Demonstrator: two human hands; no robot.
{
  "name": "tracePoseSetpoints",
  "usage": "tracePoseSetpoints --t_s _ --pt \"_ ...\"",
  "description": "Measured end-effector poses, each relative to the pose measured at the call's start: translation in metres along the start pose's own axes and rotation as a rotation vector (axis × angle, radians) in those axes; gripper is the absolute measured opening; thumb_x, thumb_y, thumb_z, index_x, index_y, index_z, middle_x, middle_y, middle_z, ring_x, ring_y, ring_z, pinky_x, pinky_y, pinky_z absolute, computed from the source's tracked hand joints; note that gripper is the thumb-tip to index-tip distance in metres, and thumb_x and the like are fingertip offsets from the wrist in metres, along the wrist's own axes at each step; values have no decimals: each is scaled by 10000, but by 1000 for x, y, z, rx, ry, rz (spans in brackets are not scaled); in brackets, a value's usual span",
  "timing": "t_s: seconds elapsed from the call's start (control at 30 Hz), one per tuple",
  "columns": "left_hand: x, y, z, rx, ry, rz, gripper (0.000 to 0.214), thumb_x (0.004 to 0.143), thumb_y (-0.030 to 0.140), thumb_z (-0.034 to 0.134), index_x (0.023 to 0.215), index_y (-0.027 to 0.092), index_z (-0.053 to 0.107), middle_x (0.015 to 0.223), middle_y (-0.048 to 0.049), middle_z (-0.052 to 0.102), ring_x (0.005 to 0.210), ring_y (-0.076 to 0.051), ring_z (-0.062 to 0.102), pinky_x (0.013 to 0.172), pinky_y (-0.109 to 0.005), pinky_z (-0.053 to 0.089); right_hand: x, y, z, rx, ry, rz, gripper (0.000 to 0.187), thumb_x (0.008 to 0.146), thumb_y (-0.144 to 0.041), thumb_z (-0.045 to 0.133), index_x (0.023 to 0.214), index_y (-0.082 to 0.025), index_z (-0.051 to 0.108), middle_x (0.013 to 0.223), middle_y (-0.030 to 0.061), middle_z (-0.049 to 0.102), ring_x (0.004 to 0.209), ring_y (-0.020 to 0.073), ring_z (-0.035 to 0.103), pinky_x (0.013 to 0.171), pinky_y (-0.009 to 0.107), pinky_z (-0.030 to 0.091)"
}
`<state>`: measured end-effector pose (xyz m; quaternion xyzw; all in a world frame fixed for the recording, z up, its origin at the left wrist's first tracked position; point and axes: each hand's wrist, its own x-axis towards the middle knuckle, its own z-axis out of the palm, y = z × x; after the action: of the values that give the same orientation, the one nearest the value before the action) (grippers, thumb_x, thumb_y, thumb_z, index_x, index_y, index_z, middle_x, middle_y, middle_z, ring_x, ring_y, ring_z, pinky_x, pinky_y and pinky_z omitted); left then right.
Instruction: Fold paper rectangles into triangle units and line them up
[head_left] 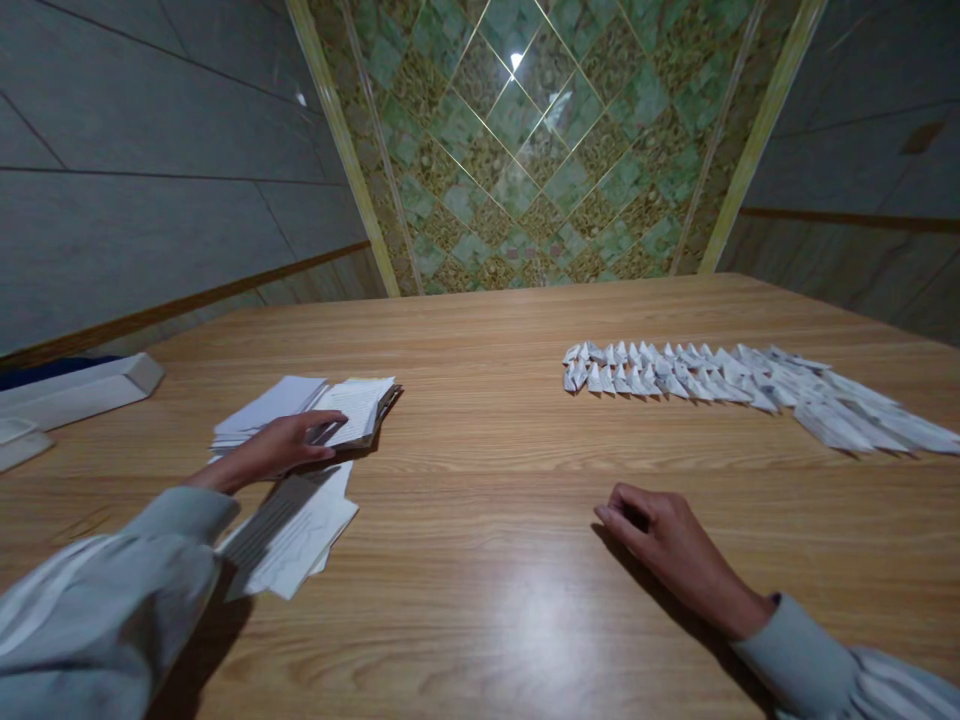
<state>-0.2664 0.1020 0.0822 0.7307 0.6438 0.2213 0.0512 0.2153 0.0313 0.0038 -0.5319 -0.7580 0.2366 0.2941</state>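
Note:
My left hand (277, 448) reaches over a stack of small white paper sheets (341, 408) at the left of the wooden table (487, 560), its fingers resting on the top sheet. More loose sheets (296, 530) lie fanned out under my left forearm. My right hand (660, 540) rests on the table near the middle, fingers curled loosely, with nothing in it. Far to the right, several folded white paper pieces (720, 385) lie in overlapping rows.
A long white box (82, 390) and a second white object (19, 440) sit at the table's left edge. Grey tiled walls and a green patterned panel (525, 150) rise behind the table.

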Motion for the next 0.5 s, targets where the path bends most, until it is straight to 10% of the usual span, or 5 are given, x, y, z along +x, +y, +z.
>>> tracePoseSetpoints --t_s 0.5 --pt "1 3 -12 -116 -136 -53 706 578 733 725 896 104 769 945 -21 788 894 -218 687 806 -227 482 0 -3 -2 4 -25 -12 368 912 -414 488 608 -207 474 568 -11 550 547 148 523 534 248 340"
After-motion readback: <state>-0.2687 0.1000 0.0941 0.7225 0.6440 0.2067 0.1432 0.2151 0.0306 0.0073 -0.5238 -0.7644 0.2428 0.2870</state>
